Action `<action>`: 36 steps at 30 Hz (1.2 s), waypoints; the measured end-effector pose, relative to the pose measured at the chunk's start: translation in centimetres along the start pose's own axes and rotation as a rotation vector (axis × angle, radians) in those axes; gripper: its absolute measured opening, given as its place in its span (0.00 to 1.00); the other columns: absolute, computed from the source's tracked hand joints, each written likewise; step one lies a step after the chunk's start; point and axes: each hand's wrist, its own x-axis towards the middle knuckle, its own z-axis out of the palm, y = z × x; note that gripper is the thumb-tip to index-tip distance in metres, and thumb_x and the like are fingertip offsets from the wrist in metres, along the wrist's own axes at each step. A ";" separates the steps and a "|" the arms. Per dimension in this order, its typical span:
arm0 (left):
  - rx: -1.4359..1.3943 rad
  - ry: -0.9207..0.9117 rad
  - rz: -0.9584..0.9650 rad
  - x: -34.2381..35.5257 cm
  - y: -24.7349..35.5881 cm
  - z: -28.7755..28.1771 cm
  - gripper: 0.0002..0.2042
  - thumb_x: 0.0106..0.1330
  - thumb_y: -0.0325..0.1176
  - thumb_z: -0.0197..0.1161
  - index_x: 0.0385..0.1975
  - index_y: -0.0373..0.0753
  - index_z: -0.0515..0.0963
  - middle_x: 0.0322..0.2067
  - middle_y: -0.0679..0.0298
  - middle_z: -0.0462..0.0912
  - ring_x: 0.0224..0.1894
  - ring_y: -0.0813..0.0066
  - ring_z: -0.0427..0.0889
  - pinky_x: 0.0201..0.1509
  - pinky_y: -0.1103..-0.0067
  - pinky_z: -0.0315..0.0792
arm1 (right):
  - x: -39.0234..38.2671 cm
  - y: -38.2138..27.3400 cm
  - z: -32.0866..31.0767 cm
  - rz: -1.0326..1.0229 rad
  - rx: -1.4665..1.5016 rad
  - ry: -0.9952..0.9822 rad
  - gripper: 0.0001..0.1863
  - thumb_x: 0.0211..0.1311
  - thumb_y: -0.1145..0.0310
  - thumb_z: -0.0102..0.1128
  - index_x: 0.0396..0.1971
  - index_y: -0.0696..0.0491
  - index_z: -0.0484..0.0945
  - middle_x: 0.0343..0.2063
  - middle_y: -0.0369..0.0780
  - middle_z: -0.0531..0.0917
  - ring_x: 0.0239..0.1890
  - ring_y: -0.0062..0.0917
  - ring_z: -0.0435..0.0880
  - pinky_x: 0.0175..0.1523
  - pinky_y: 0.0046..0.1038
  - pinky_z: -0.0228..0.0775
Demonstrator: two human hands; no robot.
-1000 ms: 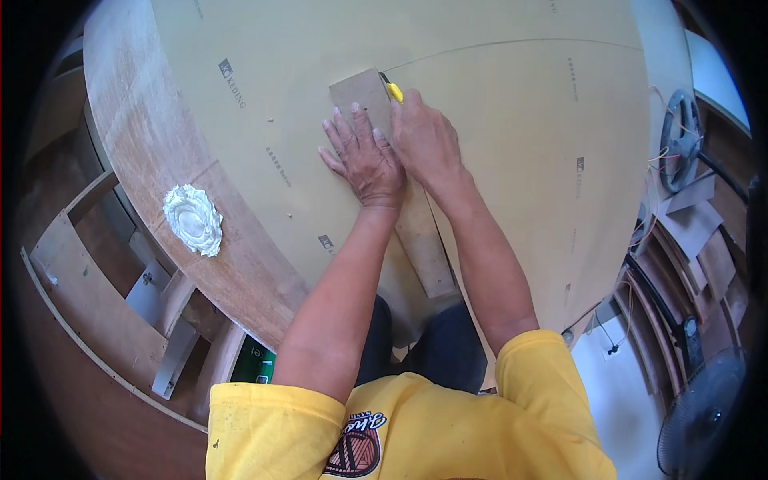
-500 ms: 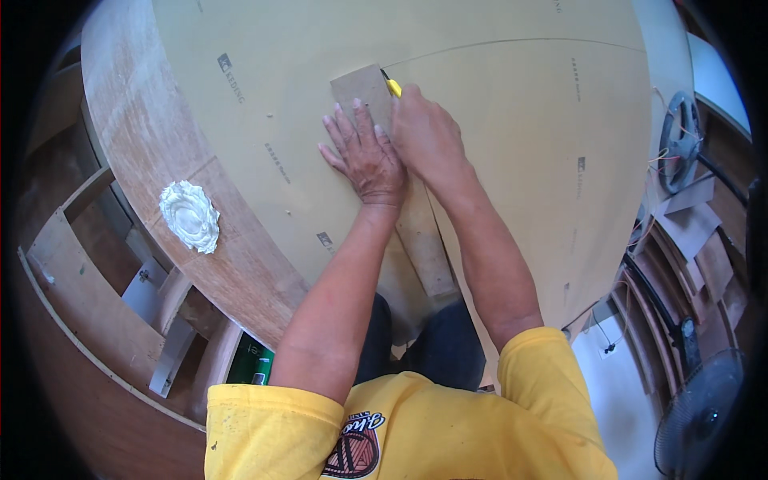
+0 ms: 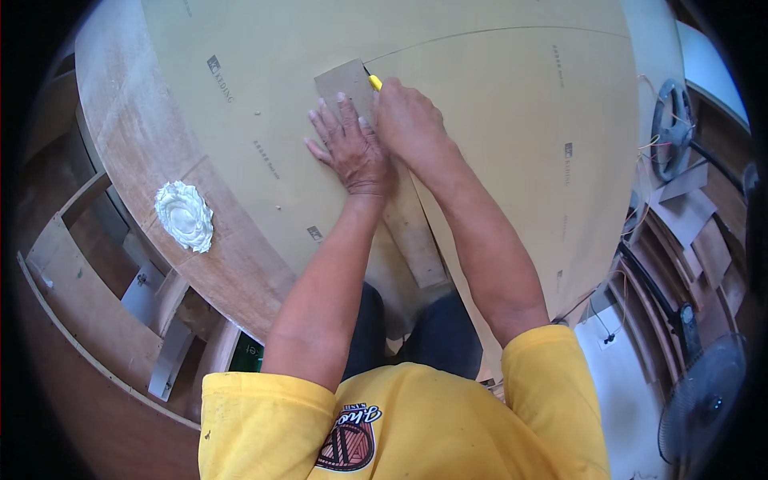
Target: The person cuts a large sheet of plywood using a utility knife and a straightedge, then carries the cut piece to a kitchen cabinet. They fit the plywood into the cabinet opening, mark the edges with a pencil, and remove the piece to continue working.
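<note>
My left hand point(image 3: 352, 154) lies with fingers spread, pressing a long wooden strip point(image 3: 416, 240) down on a large tan sheet point(image 3: 496, 104). In my right hand point(image 3: 408, 120) is a yellow utility knife point(image 3: 375, 82), its dark blade against the strip's right edge near the far end. Close beside the left hand, the right fist is wrapped round the handle, hiding most of it. From the blade a thin dark line curves away to the right across the sheet. Another cut edge runs along the strip's right side toward my body.
White paste point(image 3: 185, 216) sits in a heap on the wooden board point(image 3: 128, 136) at the left. Open wooden framing point(image 3: 96, 312) stands further left. To the right are a fan point(image 3: 704, 400), a dark wheel-like part with wires point(image 3: 672, 128) and stacked panels point(image 3: 704, 240).
The whole view has shifted slightly, so the sheet and both hands appear a little further left and up. Both hands keep their hold, and the knife stays near the strip's far end.
</note>
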 end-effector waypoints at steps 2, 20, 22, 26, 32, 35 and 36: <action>-0.002 0.001 0.001 0.1 0.3 0.1 0.26 0.71 0.40 0.44 0.69 0.46 0.59 0.71 0.53 0.51 0.74 0.52 0.43 0.71 0.48 0.30 | -0.3 0.5 0.6 0.000 0.020 0.017 0.14 0.68 0.63 0.49 0.37 0.60 0.71 0.30 0.54 0.82 0.36 0.51 0.83 0.42 0.48 0.76; 0.003 0.012 0.006 0.0 0.0 0.4 0.25 0.72 0.39 0.42 0.70 0.46 0.58 0.71 0.53 0.52 0.74 0.53 0.44 0.72 0.50 0.30 | -3.1 3.2 1.8 0.069 0.225 0.170 0.16 0.70 0.60 0.45 0.36 0.60 0.68 0.28 0.55 0.82 0.32 0.54 0.81 0.38 0.52 0.72; 0.034 0.036 0.018 -0.1 -0.4 0.5 0.25 0.72 0.40 0.42 0.69 0.47 0.58 0.71 0.54 0.51 0.74 0.54 0.44 0.72 0.49 0.30 | -2.2 2.3 1.7 0.044 0.200 0.163 0.16 0.70 0.60 0.45 0.36 0.60 0.69 0.28 0.56 0.82 0.33 0.54 0.82 0.39 0.51 0.73; -0.025 0.029 0.019 0.0 -0.2 0.3 0.26 0.68 0.36 0.48 0.68 0.44 0.60 0.71 0.52 0.52 0.74 0.50 0.44 0.71 0.47 0.32 | -1.1 1.2 1.6 0.039 0.163 0.123 0.15 0.70 0.60 0.45 0.36 0.60 0.69 0.28 0.55 0.82 0.34 0.53 0.82 0.40 0.50 0.73; -0.010 0.017 0.010 -0.1 -0.3 0.4 0.26 0.69 0.37 0.47 0.68 0.44 0.60 0.70 0.51 0.52 0.74 0.49 0.44 0.71 0.46 0.32 | -0.4 1.2 1.9 -0.026 0.124 0.149 0.16 0.70 0.60 0.45 0.36 0.60 0.70 0.25 0.56 0.81 0.32 0.52 0.83 0.38 0.48 0.75; -0.019 0.002 -0.002 0.0 -0.1 0.2 0.26 0.69 0.37 0.46 0.69 0.44 0.59 0.70 0.51 0.52 0.74 0.49 0.44 0.71 0.46 0.32 | -0.2 1.2 2.1 -0.022 0.118 0.173 0.16 0.70 0.60 0.45 0.33 0.60 0.70 0.23 0.56 0.80 0.29 0.54 0.82 0.35 0.49 0.73; -0.019 0.006 0.002 0.0 -0.1 0.2 0.26 0.69 0.37 0.46 0.69 0.44 0.59 0.70 0.51 0.52 0.74 0.49 0.44 0.71 0.46 0.32 | -0.2 1.1 1.9 -0.018 0.112 0.150 0.16 0.70 0.60 0.45 0.34 0.60 0.70 0.24 0.56 0.81 0.31 0.53 0.82 0.37 0.49 0.74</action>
